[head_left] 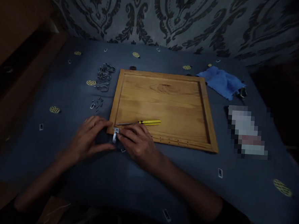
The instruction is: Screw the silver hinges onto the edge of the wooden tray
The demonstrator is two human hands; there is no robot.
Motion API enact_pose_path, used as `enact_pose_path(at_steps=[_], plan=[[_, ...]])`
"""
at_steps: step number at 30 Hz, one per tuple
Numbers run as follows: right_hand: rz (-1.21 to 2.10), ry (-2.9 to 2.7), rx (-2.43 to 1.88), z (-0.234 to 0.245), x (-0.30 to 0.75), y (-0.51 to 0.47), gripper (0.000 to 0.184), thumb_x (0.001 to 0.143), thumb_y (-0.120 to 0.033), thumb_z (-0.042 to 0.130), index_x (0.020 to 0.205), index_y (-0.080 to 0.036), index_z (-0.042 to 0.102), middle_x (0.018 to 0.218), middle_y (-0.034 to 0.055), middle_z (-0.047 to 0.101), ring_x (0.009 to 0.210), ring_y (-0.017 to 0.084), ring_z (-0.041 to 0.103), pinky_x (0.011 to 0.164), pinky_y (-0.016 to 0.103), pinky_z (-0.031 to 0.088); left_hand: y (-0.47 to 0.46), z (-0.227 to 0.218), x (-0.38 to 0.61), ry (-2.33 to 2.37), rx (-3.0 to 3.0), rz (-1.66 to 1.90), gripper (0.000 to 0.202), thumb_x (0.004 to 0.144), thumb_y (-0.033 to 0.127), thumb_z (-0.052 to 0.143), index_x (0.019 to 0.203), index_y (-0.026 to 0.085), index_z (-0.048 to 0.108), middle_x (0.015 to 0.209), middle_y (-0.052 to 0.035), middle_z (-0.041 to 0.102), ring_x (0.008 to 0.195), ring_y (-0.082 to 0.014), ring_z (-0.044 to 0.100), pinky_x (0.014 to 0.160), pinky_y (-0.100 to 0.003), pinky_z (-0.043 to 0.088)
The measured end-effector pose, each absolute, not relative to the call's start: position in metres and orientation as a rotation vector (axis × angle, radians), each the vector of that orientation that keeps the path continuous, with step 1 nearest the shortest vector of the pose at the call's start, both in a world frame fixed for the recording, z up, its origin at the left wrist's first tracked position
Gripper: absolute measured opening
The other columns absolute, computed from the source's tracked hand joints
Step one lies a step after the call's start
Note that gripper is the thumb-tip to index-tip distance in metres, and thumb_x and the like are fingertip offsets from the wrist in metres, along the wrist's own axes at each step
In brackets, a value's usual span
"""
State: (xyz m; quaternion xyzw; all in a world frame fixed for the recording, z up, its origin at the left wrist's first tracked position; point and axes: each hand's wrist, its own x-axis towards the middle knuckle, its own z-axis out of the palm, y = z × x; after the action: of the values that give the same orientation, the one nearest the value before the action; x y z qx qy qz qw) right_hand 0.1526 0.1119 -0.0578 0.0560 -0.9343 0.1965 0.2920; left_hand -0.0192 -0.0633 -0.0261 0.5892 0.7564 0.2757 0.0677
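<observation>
A shallow wooden tray-like panel with a raised frame lies flat on the bedspread. At its near left corner sits a small metal hook, its plate on the frame and its curved part hanging over the edge. My right hand has its fingertips closed on the hook's right side. My left hand curves around the corner, thumb and fingers apart, with fingertips by the frame's left edge. A yellow and black screwdriver lies inside the panel, just beyond my right hand. Several small holes run along the near rail.
Several more metal hooks are grouped left of the panel, with several loose screws nearer me. At the back right lies a crumpled blue cloth. A blurred-out flat object is at the right. Patterned fabric rises behind.
</observation>
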Motion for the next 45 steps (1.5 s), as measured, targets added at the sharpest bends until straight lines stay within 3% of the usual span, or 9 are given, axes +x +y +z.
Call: enact_pose_path(at_steps=[3,8,23,31,37,45], plan=[[0.516,-2.497,0.15,-0.058,0.153,0.112,0.019,0.108,-0.017,0.059,0.112,-0.02,0.077,0.112,0.0048,0.081,0.107,0.023,0.063,0.093,0.04,0.047,-0.078,-0.016,-0.028,2.326,1.565,0.905,0.029,0.106,0.051,0.058,0.119,0.027,0.068,0.106,-0.0036,0.072,0.097,-0.0233,0.069,0.088,-0.037,0.058],[0.498,-2.419,0.164,-0.059,0.151,0.111,0.014,0.104,-0.014,0.065,0.11,-0.014,0.077,0.108,0.0071,0.08,0.104,0.022,0.062,0.092,0.038,0.045,-0.092,-0.018,-0.032,2.335,1.485,0.83,0.024,0.108,0.039,0.053,0.108,0.023,0.07,0.103,-0.0042,0.074,0.096,-0.0219,0.072,0.086,-0.033,0.058],[0.409,-2.436,0.14,-0.061,0.15,0.11,0.021,0.109,-0.019,0.057,0.107,-0.018,0.078,0.108,0.0027,0.081,0.105,0.02,0.062,0.092,0.034,0.048,-0.08,-0.031,-0.029,2.537,2.092,0.41,0.033,0.114,0.028,0.042,0.105,0.019,0.072,0.084,-0.0042,0.065,0.08,-0.0218,0.062,0.07,-0.032,0.047],[0.369,-2.416,0.166,-0.062,0.15,0.111,0.02,0.109,-0.019,0.058,0.104,-0.02,0.078,0.109,0.0015,0.08,0.105,0.02,0.061,0.09,0.034,0.047,-0.082,-0.026,-0.043,2.288,1.892,0.62,0.027,0.114,0.032,0.044,0.111,0.022,0.069,0.097,-0.0028,0.069,0.09,-0.0195,0.067,0.08,-0.03,0.053],[0.371,-2.402,0.175,-0.062,0.149,0.111,0.013,0.104,-0.021,0.067,0.098,-0.022,0.078,0.108,0.0025,0.079,0.106,0.021,0.059,0.091,0.036,0.045,-0.082,-0.028,-0.046,2.3,1.859,0.613,0.029,0.113,0.036,0.045,0.106,0.022,0.07,0.093,-0.003,0.069,0.086,-0.0196,0.067,0.078,-0.031,0.053],[0.347,-2.393,0.158,-0.065,0.148,0.109,0.02,0.107,-0.022,0.062,0.096,-0.022,0.078,0.107,0.0005,0.078,0.104,0.02,0.06,0.089,0.035,0.046,-0.079,-0.017,-0.036,2.333,1.765,0.674,0.03,0.112,0.041,0.048,0.105,0.023,0.071,0.094,-0.0035,0.071,0.086,-0.0207,0.069,0.077,-0.032,0.054]])
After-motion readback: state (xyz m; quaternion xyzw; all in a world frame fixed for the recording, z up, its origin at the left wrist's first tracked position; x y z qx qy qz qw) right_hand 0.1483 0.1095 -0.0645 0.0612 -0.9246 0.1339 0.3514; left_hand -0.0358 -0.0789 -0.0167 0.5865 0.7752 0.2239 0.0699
